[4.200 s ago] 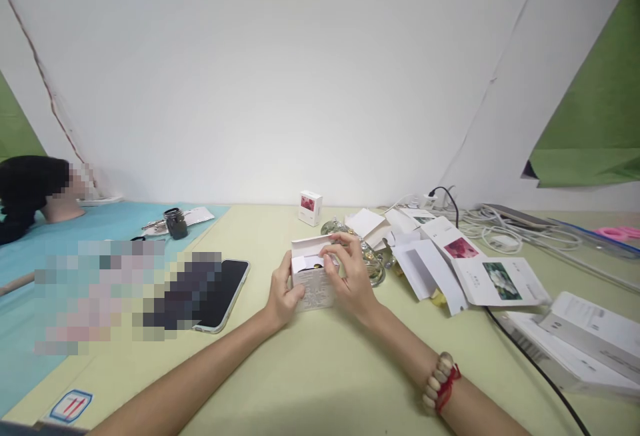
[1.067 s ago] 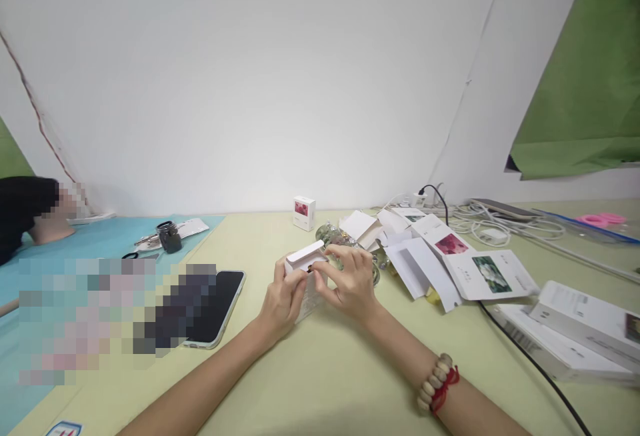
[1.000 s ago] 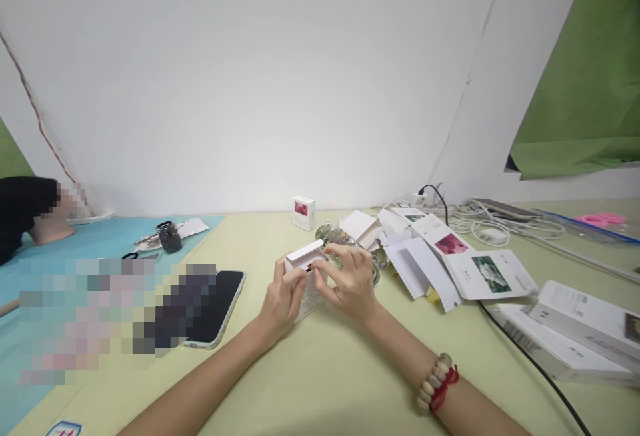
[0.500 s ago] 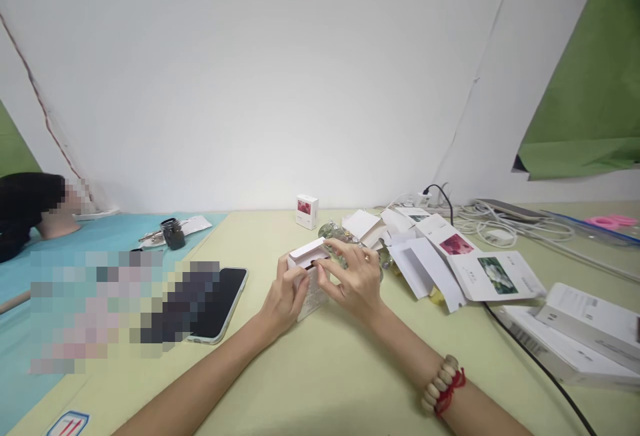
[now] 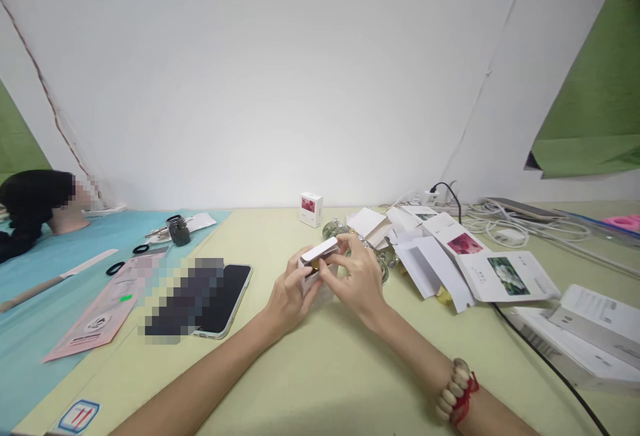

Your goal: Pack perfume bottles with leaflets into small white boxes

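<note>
A small white cardboard box (image 5: pixel 319 250) with its top flap raised is held above the table, between my two hands. My left hand (image 5: pixel 289 295) is closed around the box's left side. On the opposite side, my right hand (image 5: pixel 358 281) has its fingers bent at the open top, gripping the box's edge. Something small and gold-yellow (image 5: pixel 315 264) shows in the opening, near the right fingertips; its kind is not clear. Just behind my right hand lie clear packs with greenish round pieces (image 5: pixel 336 229), partly covered.
A closed white box (image 5: pixel 311 210) with a red flower picture stands near the wall. Flattened boxes (image 5: pixel 465 246) and cables (image 5: pixel 493 226) lie to the right. On the left are a phone (image 5: pixel 227 299), a pink packet (image 5: pixel 107 309), a glass jar (image 5: pixel 178 230) and a mannequin head (image 5: pixel 40 206).
The box is tilted further, and a gold-yellow thing now shows in its opening. My right fingers have shifted at the top edge. The whole view has moved slightly.
</note>
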`<state>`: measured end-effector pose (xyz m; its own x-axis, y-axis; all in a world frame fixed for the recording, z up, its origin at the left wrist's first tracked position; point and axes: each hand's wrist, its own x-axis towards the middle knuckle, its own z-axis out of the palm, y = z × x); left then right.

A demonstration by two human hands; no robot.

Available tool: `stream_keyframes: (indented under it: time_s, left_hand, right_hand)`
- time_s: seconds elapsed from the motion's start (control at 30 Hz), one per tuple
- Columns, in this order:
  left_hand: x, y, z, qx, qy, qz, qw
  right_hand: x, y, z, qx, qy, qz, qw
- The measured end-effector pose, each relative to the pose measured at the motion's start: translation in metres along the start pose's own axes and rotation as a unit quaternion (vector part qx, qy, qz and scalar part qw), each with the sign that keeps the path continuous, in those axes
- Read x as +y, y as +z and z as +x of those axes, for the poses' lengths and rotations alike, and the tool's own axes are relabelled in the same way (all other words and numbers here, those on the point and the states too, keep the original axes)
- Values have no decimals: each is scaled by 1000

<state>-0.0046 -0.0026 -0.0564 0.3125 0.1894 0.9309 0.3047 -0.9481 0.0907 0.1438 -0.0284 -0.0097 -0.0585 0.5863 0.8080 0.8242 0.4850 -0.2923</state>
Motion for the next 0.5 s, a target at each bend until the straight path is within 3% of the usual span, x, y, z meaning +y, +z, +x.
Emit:
stream_keyframes:
  time_s: [0.1,0.17,0.3,0.4,0.5]
  left_hand:
    - [-3,-2,-2,-43,62,25,997]
    - [-6,-3,-4,-72,66,40,994]
    - [-11,-2,-9,-82,-58,24,995]
    - [-9,-1,-9,-101,-165,41,980]
    - [-5,-1,-5,-186,-171,104,962]
  right_hand:
    - [0,0,-1,-100,68,62,991]
    - [2,3,-2,-145,102,99,979]
    - [3,7,-2,-157,156,128,967]
    - [4,10,-4,-204,146,129,959]
    - [8,17,-8,-236,118,105,959]
